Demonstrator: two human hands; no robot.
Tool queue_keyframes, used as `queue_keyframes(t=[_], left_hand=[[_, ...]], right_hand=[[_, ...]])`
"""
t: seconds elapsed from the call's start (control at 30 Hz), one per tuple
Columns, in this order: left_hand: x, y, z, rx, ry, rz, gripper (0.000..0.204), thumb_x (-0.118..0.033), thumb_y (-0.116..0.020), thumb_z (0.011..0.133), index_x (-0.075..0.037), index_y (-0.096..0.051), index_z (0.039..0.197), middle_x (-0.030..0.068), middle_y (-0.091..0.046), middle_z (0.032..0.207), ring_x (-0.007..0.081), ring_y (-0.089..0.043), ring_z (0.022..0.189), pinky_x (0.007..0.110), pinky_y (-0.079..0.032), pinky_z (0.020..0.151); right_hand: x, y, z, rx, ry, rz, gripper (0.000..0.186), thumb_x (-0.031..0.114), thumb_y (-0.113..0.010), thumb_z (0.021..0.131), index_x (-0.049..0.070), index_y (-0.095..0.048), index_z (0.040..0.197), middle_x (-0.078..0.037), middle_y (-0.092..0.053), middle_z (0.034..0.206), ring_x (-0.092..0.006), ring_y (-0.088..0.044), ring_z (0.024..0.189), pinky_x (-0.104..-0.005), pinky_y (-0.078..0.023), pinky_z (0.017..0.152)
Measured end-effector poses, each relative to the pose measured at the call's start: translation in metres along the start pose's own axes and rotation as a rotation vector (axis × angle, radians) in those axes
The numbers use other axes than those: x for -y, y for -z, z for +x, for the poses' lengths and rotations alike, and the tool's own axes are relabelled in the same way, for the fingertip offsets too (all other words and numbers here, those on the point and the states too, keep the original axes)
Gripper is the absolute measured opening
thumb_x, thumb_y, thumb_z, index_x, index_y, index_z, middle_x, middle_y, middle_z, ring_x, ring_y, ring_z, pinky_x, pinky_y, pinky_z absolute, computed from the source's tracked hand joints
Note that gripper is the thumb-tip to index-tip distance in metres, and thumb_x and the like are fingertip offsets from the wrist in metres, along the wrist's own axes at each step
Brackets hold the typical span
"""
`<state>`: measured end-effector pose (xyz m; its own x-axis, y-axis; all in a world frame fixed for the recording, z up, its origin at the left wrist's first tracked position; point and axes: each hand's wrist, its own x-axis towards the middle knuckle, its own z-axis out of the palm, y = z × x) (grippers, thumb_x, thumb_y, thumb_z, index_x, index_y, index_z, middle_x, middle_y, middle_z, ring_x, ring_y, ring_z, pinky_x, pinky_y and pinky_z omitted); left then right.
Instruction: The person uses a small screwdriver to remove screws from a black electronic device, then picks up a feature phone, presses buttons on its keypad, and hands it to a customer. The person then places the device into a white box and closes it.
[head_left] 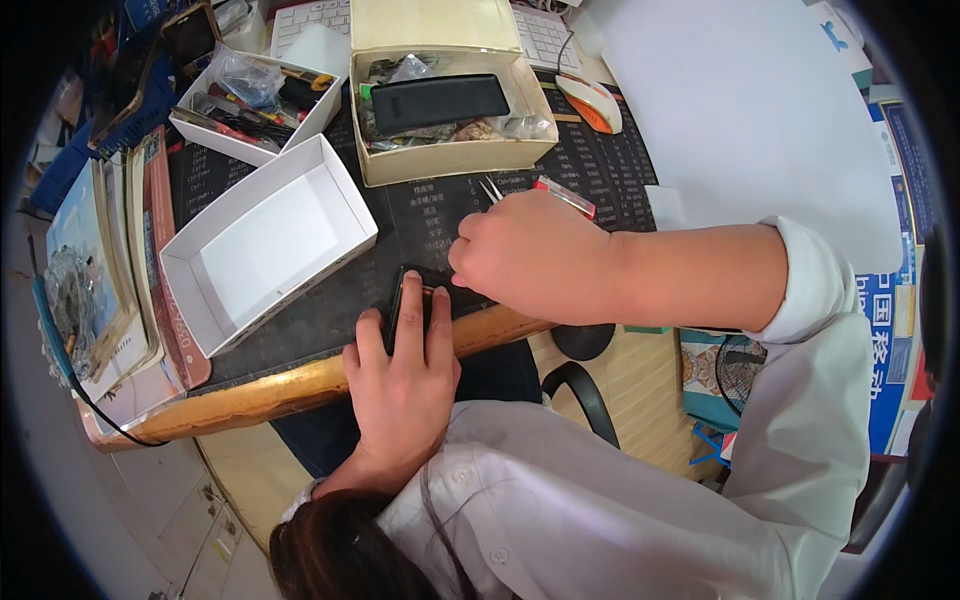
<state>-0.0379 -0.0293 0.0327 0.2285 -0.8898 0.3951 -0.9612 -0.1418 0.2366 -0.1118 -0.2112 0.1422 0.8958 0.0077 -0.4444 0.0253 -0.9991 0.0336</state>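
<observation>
A dark phone (428, 308) lies by the tabletop's (270, 388) near edge, left of the right forearm and mostly covered by fingers. The person's left hand (405, 388) lies over it from the near side, fingers a little parted, index fingertip reaching its far end. The right hand (525, 245), back upward, is curled just beyond the phone's far right corner; its fingertips are hidden, so what it pinches, if anything, cannot be told. The phone would probably feel light and stiff, rather slippery, with glass or thin parts that could crack; its two long sides look the safest hold. Its long axis runs from the near edge toward the far edge, far end leaning slightly right, toward the open cream box (460, 160). Which end is its top is unclear.
</observation>
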Motion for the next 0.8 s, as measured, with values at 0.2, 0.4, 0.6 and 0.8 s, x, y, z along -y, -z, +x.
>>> queue_keyframes(t=[0.2, 0.4, 0.6, 0.8], left_hand=[[0.0, -0.002, 0.002, -0.029, -0.006, 0.004, 0.042, -0.013, -0.069, 0.076, -0.01, -0.071, 0.118, 0.0089, -0.06, 0.137, 0.0337, -0.058, 0.098, 0.043, -0.051, 0.069], [-0.001, 0.0, 0.002, -0.024, -0.004, -0.007, 0.043, -0.013, -0.07, 0.075, -0.01, -0.071, 0.119, 0.0084, -0.059, 0.137, 0.0335, -0.058, 0.098, 0.043, -0.051, 0.069], [-0.002, -0.001, 0.0, -0.04, 0.002, 0.003, 0.041, -0.013, -0.069, 0.076, -0.01, -0.072, 0.117, 0.0085, -0.059, 0.137, 0.0335, -0.058, 0.097, 0.042, -0.05, 0.068], [0.001, -0.002, -0.002, -0.005, 0.017, -0.052, 0.046, -0.014, -0.071, 0.079, -0.01, -0.069, 0.125, 0.0101, -0.057, 0.141, 0.0354, -0.056, 0.103, 0.044, -0.05, 0.076]], right_hand=[[-0.001, -0.005, -0.004, -0.241, -0.03, 0.139, 0.008, 0.008, -0.073, 0.071, 0.003, -0.07, 0.075, -0.013, -0.069, 0.087, -0.032, -0.072, 0.079, -0.0422, -0.058, 0.064], [-0.002, -0.016, -0.004, -0.161, 0.013, 0.015, 0.018, 0.012, -0.072, 0.079, 0.003, -0.064, 0.092, -0.009, -0.062, 0.094, -0.0264, -0.068, 0.084, -0.0378, -0.059, 0.067], [0.001, -0.013, -0.005, -0.197, -0.01, 0.142, 0.019, 0.012, -0.073, 0.08, 0.002, -0.063, 0.092, -0.01, -0.061, 0.091, -0.0287, -0.067, 0.086, -0.0383, -0.058, 0.07], [-0.01, 0.014, -0.015, -0.168, -0.055, 0.179, 0.016, 0.017, -0.074, 0.084, 0.008, -0.064, 0.092, -0.007, -0.061, 0.092, -0.03, -0.066, 0.087, -0.0415, -0.054, 0.069]])
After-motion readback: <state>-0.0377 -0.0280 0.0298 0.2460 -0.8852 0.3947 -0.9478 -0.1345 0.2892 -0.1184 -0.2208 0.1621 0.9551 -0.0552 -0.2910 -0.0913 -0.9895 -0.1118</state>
